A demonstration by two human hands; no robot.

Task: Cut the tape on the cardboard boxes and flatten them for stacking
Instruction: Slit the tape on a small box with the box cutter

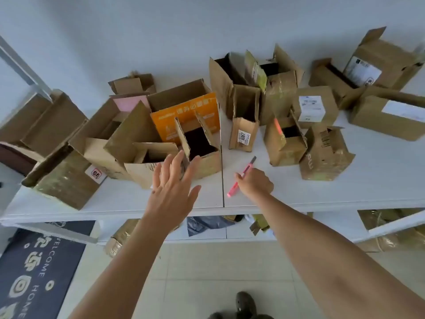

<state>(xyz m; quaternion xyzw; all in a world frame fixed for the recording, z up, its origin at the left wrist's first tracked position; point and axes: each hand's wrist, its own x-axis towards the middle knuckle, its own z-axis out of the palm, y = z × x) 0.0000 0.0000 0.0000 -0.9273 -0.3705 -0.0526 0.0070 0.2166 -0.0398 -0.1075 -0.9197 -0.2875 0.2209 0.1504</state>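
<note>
Several open cardboard boxes crowd a white table (322,194). My left hand (172,187) is spread with straight fingers, its fingertips at the front of a small open box (204,157) near the table's front edge. Behind that box stands an orange printed box (186,118). My right hand (255,183) grips a pink utility knife (243,174), blade end pointing up and away, just above the tabletop right of the table seam. A narrow upright box with a white label (245,125) stands beyond the knife.
More boxes stand at the left (66,178), right (326,153) and back right (386,113). A lower shelf (207,233) holds flattened cardboard and a dark bag. A dark doormat (39,268) lies on the tiled floor at the left.
</note>
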